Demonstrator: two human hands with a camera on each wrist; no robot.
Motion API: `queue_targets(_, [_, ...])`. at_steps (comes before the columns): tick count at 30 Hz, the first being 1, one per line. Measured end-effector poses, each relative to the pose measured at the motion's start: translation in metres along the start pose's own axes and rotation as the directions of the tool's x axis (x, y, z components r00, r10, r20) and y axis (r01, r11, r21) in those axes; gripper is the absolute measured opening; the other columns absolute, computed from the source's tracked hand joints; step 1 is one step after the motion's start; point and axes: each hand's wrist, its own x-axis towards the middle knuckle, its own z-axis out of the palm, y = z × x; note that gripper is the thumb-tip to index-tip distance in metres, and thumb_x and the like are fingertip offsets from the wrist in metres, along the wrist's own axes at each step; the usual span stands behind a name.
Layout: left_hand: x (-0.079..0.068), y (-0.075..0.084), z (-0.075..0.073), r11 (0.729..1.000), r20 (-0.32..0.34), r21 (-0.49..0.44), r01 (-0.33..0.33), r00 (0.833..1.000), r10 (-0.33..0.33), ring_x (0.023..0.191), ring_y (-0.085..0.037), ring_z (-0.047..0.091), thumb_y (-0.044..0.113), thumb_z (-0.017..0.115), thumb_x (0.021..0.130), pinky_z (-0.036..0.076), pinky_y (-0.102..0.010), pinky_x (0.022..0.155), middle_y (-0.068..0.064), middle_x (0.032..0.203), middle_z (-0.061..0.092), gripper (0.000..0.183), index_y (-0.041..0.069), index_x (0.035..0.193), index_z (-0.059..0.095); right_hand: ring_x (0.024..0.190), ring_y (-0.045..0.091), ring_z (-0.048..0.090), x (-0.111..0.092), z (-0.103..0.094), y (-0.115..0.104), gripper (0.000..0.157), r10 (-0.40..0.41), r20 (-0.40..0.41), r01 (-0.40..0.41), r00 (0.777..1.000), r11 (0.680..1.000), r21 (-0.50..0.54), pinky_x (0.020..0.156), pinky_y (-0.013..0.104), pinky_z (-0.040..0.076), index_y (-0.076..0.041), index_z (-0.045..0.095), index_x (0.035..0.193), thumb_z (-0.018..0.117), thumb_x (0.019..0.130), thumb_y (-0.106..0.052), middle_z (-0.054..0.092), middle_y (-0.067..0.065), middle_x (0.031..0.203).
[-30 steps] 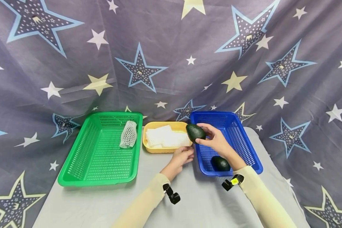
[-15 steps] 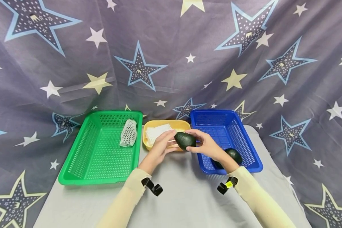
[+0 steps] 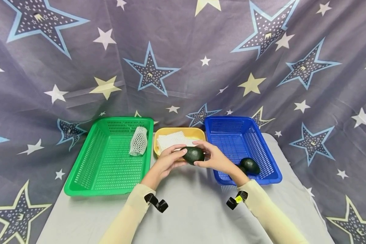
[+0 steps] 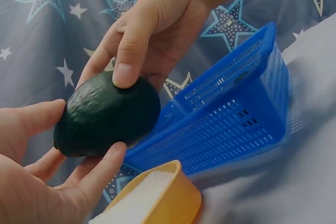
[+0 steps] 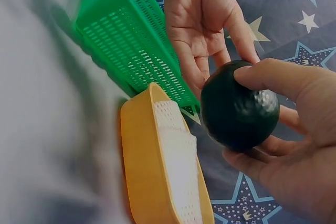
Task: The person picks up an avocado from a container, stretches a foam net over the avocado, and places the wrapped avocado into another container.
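Observation:
A dark green avocado (image 3: 193, 155) is held up between both hands, in front of the yellow tray (image 3: 198, 133). My right hand (image 3: 215, 157) grips its rounder end, the thumb (image 5: 268, 74) lying on the skin and the fingers round the far side. At the narrower end my left hand (image 3: 167, 162) pinches it, with thumb (image 4: 44, 115) above and fingers (image 4: 105, 174) underneath. White foam nets (image 3: 172, 139) lie in the tray, partly behind the hands.
On the left, a green basket (image 3: 109, 194) contains one item in a white foam net (image 3: 138, 141). The blue basket (image 3: 269, 159) on the right has avocados (image 3: 250, 166) near its front, one mostly hidden by the right wrist. A star-patterned cloth (image 3: 183, 67) hangs behind.
My right hand has brought the avocado left from over the blue basket's edge to before the tray. My left hand has left the tray's front edge and taken hold of the avocado too.

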Motion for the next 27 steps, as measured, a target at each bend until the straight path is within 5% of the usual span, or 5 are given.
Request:
queue_targets(10, [-0.003, -0.006, -0.002, 0.990, -0.093, -0.132, -0.043, 0.995, 0.031, 0.096, -0.019, 0.071, 0.008, 0.062, 0.101, 0.058, -0.047, 0.096, -0.019, 0.130, 0.061, 0.043, -0.001, 0.141, 0.051, 0.116, 0.039, 0.065, 0.002, 0.013, 0.005, 0.062, 0.109, -0.188, -0.086, 0.976, 0.988, 0.127, 0.090, 0.025, 0.058, 0.001, 0.054, 0.140, 0.081, 0.084, -0.002, 0.064, 0.026, 0.129])
queue_targets(17, [-0.005, -0.014, -0.005, 0.996, -0.147, -0.082, -0.046, 0.989, 0.034, 0.086, -0.016, 0.073, 0.009, 0.064, 0.100, 0.057, -0.047, 0.097, -0.017, 0.119, 0.068, 0.041, -0.003, 0.138, 0.054, 0.119, 0.038, 0.065, 0.000, 0.021, 0.009, 0.055, 0.178, -0.209, -0.143, 0.962, 0.975, 0.172, 0.090, 0.022, 0.057, 0.001, 0.060, 0.135, 0.080, 0.085, -0.002, 0.063, 0.024, 0.135])
queue_targets(27, [-0.005, -0.018, -0.011, 1.000, -0.188, -0.003, -0.014, 0.982, 0.014, 0.086, -0.013, 0.073, 0.011, 0.068, 0.098, 0.059, -0.040, 0.095, -0.017, 0.117, 0.069, 0.043, -0.005, 0.136, 0.057, 0.116, 0.039, 0.065, 0.001, 0.026, 0.013, 0.055, 0.170, -0.183, -0.143, 0.968, 0.978, 0.152, 0.090, 0.023, 0.056, 0.007, 0.058, 0.136, 0.079, 0.085, -0.001, 0.063, 0.028, 0.132])
